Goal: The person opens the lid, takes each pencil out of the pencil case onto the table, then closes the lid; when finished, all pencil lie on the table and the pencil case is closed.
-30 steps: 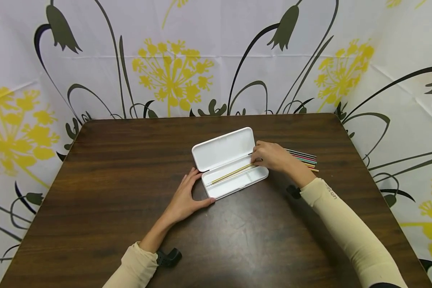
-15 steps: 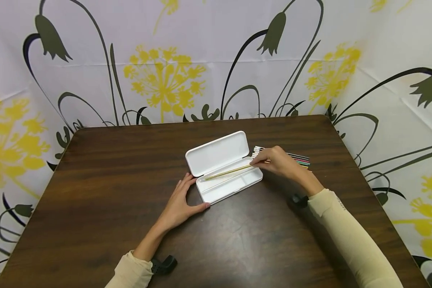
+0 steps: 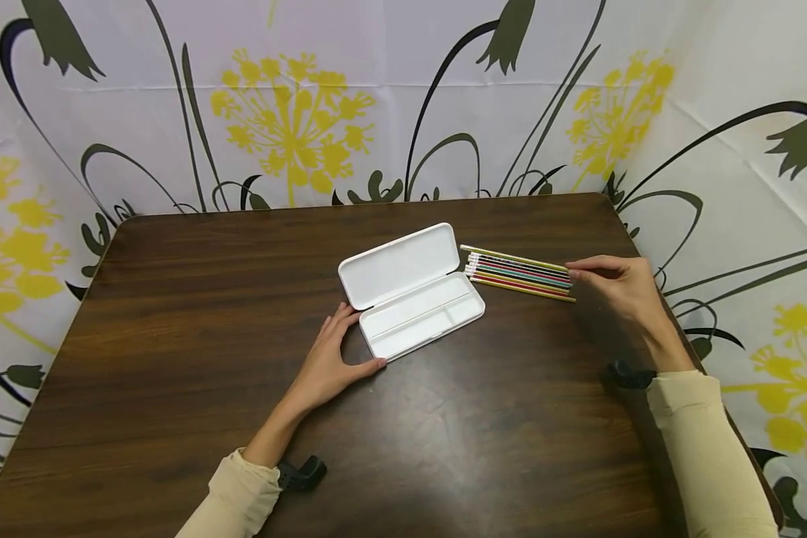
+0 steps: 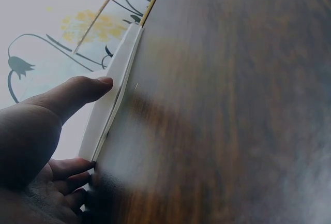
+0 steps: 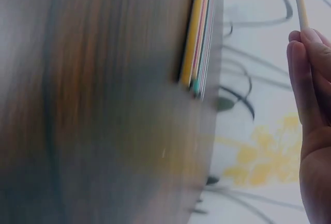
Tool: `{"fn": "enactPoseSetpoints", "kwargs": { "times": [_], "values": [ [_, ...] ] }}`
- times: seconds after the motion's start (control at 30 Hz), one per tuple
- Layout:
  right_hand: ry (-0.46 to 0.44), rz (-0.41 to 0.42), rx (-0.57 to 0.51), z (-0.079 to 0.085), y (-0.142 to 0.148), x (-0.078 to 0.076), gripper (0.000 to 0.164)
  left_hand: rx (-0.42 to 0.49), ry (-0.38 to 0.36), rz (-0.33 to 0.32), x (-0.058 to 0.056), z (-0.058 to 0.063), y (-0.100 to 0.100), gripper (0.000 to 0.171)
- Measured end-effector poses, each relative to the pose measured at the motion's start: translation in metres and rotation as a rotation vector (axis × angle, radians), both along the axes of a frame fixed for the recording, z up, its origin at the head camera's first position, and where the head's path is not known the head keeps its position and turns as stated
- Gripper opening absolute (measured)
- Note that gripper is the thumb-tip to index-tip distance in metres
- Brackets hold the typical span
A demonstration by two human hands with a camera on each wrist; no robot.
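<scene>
A white pencil case (image 3: 420, 317) stands with its lid raised, its tray divided into compartments with no pencils in them. My left hand (image 3: 329, 362) holds the case's left end, thumb at the front corner and fingers at the back; the left wrist view shows the thumb (image 4: 83, 92) against its side. With thumb and fingertips, my right hand (image 3: 622, 291) pinches the end of a gold-yellow pencil (image 3: 498, 254). That pencil is raised off the table in the left wrist view, above a row of several coloured pencils (image 3: 521, 278) right of the case.
Everything lies on a dark brown wooden table (image 3: 208, 299). Behind it and to the right hangs a white cloth (image 3: 403, 134) with yellow and grey-green flowers. The table's right edge runs close to my right forearm.
My right hand has lifted the gold-yellow pencil out of the case and carried it right, over the other pencils. The left hand stays at the case.
</scene>
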State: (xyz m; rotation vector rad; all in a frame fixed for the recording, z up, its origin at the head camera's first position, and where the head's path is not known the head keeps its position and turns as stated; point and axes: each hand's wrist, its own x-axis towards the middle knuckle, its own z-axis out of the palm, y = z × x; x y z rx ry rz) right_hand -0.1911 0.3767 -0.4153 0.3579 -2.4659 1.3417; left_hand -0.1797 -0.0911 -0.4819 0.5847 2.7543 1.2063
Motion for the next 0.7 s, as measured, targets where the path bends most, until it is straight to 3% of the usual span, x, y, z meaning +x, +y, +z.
{"fn": "enactPoseSetpoints", "kwargs": {
  "times": [0.17, 0.4, 0.6, 0.7],
  "values": [
    [-0.037, -0.08, -0.036, -0.021, 0.022, -0.004, 0.015, 0.001, 0.004, 0.001, 0.0, 0.0, 0.0, 0.093],
    [-0.081, -0.115, 0.124, -0.05, 0.031, -0.014, 0.011, -0.004, -0.004, 0.014, 0.002, 0.0, -0.001, 0.093],
    [-0.119, -0.15, 0.215, -0.055, 0.032, -0.014, 0.009, -0.008, 0.0, 0.009, 0.001, 0.0, 0.0, 0.094],
    [-0.1, -0.124, 0.264, -0.053, 0.029, -0.017, 0.009, -0.009, -0.003, 0.015, 0.0, 0.0, 0.0, 0.094]
  ]
}}
